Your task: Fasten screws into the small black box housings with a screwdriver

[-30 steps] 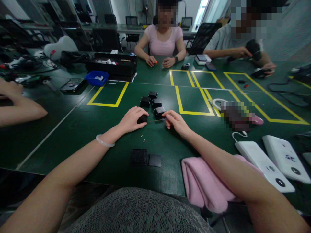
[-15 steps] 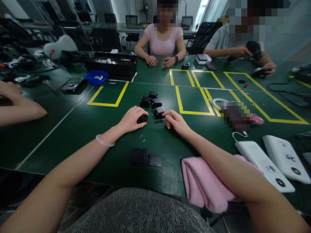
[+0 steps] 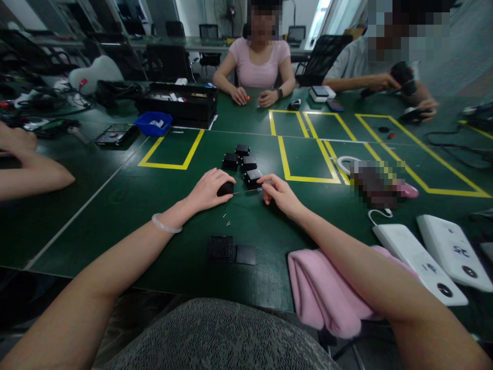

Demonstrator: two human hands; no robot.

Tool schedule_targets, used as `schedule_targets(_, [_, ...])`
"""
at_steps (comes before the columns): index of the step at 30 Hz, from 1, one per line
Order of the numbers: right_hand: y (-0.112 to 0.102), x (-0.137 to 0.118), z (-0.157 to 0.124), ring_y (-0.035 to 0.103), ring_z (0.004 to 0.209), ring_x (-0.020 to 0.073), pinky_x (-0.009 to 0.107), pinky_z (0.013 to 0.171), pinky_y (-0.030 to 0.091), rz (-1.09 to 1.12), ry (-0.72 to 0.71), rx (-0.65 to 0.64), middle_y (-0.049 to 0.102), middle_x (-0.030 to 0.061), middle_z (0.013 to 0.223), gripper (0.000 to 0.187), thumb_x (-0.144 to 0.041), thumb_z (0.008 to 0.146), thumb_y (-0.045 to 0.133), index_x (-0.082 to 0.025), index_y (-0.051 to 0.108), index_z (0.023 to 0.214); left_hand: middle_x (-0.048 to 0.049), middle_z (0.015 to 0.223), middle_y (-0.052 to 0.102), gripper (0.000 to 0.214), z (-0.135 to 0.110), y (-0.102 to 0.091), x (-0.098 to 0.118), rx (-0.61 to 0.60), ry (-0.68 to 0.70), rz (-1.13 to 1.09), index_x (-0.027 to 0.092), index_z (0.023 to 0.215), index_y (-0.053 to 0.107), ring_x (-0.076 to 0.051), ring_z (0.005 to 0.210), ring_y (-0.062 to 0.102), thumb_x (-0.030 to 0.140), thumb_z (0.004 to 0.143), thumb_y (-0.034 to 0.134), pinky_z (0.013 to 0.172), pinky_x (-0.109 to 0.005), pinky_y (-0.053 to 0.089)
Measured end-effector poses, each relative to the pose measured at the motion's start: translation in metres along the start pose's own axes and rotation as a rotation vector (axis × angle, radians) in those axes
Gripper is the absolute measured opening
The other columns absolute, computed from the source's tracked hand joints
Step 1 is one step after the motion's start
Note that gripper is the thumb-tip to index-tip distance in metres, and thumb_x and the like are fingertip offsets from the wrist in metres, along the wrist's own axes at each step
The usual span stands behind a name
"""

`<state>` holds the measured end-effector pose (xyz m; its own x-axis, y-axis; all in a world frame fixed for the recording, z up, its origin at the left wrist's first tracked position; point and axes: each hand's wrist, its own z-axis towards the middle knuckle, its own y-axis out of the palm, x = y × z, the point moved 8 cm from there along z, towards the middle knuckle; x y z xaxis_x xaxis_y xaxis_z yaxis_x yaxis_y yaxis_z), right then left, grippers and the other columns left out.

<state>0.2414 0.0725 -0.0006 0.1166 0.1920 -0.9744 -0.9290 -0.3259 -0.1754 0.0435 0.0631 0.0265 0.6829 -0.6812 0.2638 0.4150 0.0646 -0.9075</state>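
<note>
My left hand (image 3: 208, 189) is wrapped round a small black box (image 3: 226, 189) on the green table. A thin screwdriver (image 3: 248, 191) lies level in the fingers of my right hand (image 3: 281, 195), its shaft pointing left at the box's side. Whether the tip touches a screw is too small to tell. Just beyond my hands several similar black boxes (image 3: 248, 163) stand close together. Nearer to me are a few tiny screws (image 3: 228, 223). Closer still, an open black case half (image 3: 220, 248) lies beside a flat black cover (image 3: 246, 254).
A pink cloth (image 3: 323, 288) hangs over the table's front edge under my right forearm. White power banks (image 3: 421, 262) lie at right. A blue tray (image 3: 153, 124) and a black crate (image 3: 181, 105) stand far left. Co-workers sit opposite; another person's arm (image 3: 34, 167) rests at left.
</note>
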Motion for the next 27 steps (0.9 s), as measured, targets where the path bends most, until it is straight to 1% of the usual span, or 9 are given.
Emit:
schedule_targets(4, [0.0007, -0.0004, -0.0002, 0.049, 0.048, 0.0110, 0.025, 0.053, 0.040, 0.027, 0.001, -0.002, 0.050, -0.0099, 0.054, 0.021, -0.040, 0.095, 0.062, -0.020, 0.058, 0.103, -0.0100, 0.124, 0.070, 0.031, 0.0002, -0.0005, 0.0006, 0.000, 0.004, 0.000, 0.020, 0.120, 0.064, -0.030, 0.121, 0.063, 0.033, 0.092, 0.066, 0.121, -0.058, 0.037])
schedule_targets(7, [0.0034, 0.0019, 0.0002, 0.044, 0.045, 0.0104, 0.025, 0.051, 0.040, 0.088, 0.010, -0.024, 0.041, -0.0121, 0.050, 0.027, -0.047, 0.095, 0.062, -0.020, 0.058, 0.100, -0.0096, 0.125, 0.070, 0.031, 0.0000, -0.0010, 0.0007, 0.000, 0.000, -0.004, 0.021, 0.120, 0.064, -0.030, 0.121, 0.063, 0.034, 0.091, 0.066, 0.121, -0.059, 0.037])
schedule_targets(9, [0.0044, 0.0031, 0.0006, 0.043, 0.044, 0.0102, 0.025, 0.051, 0.040, 0.091, 0.016, -0.032, 0.037, -0.0131, 0.049, 0.028, -0.048, 0.095, 0.063, -0.020, 0.059, 0.098, -0.0098, 0.125, 0.070, 0.032, -0.0001, -0.0012, 0.0008, -0.003, -0.002, -0.007, 0.021, 0.121, 0.064, -0.030, 0.122, 0.063, 0.034, 0.092, 0.065, 0.122, -0.059, 0.036])
schedule_targets(14, [-0.0001, 0.0005, 0.0003, 0.049, 0.046, 0.0105, 0.025, 0.053, 0.039, 0.008, 0.007, 0.004, 0.049, -0.0110, 0.051, 0.020, -0.037, 0.093, 0.063, -0.020, 0.058, 0.102, -0.0101, 0.126, 0.069, 0.033, 0.0000, -0.0005, 0.0002, -0.015, -0.009, -0.006, 0.021, 0.121, 0.063, -0.031, 0.122, 0.063, 0.035, 0.092, 0.065, 0.122, -0.060, 0.036])
schedule_targets(16, [-0.0005, -0.0010, -0.0005, 0.050, 0.047, 0.0106, 0.024, 0.053, 0.039, -0.009, 0.009, 0.005, 0.051, -0.0105, 0.052, 0.018, -0.035, 0.094, 0.062, -0.020, 0.058, 0.103, -0.0098, 0.126, 0.069, 0.032, 0.0001, -0.0004, 0.0000, -0.014, -0.012, -0.007, 0.021, 0.121, 0.063, -0.031, 0.122, 0.062, 0.035, 0.092, 0.065, 0.122, -0.061, 0.036])
schedule_targets(19, [0.0013, -0.0020, -0.0012, 0.049, 0.047, 0.0106, 0.025, 0.053, 0.040, 0.027, 0.007, -0.002, 0.050, -0.0103, 0.053, 0.021, -0.039, 0.095, 0.063, -0.020, 0.058, 0.103, -0.0101, 0.126, 0.070, 0.032, -0.0001, -0.0004, 0.0002, -0.006, -0.011, -0.008, 0.021, 0.121, 0.063, -0.031, 0.122, 0.063, 0.034, 0.092, 0.065, 0.122, -0.061, 0.036])
schedule_targets(23, [0.0055, 0.0006, -0.0001, 0.043, 0.044, 0.0102, 0.025, 0.051, 0.041, 0.097, 0.012, -0.034, 0.041, -0.0122, 0.049, 0.028, -0.048, 0.095, 0.063, -0.021, 0.059, 0.098, -0.0097, 0.126, 0.070, 0.032, -0.0001, -0.0004, 0.0002, -0.003, -0.012, -0.006, 0.022, 0.121, 0.063, -0.030, 0.122, 0.063, 0.035, 0.092, 0.065, 0.122, -0.059, 0.036])
schedule_targets(25, [0.0045, 0.0015, 0.0006, 0.044, 0.044, 0.0102, 0.025, 0.051, 0.040, 0.076, 0.009, -0.031, 0.041, -0.0126, 0.049, 0.027, -0.047, 0.093, 0.064, -0.021, 0.058, 0.098, -0.0097, 0.125, 0.070, 0.032, 0.0002, -0.0007, 0.0005, -0.003, -0.009, -0.005, 0.022, 0.120, 0.063, -0.030, 0.122, 0.063, 0.035, 0.092, 0.065, 0.121, -0.057, 0.038])
schedule_targets(27, [0.0015, 0.0007, 0.0007, 0.048, 0.045, 0.0104, 0.025, 0.052, 0.040, 0.034, -0.001, -0.012, 0.045, -0.0119, 0.051, 0.025, -0.042, 0.092, 0.065, -0.021, 0.058, 0.101, -0.0100, 0.125, 0.070, 0.031, 0.0006, -0.0009, 0.0007, -0.005, -0.008, -0.004, 0.021, 0.120, 0.063, -0.030, 0.121, 0.063, 0.035, 0.092, 0.065, 0.120, -0.057, 0.038])
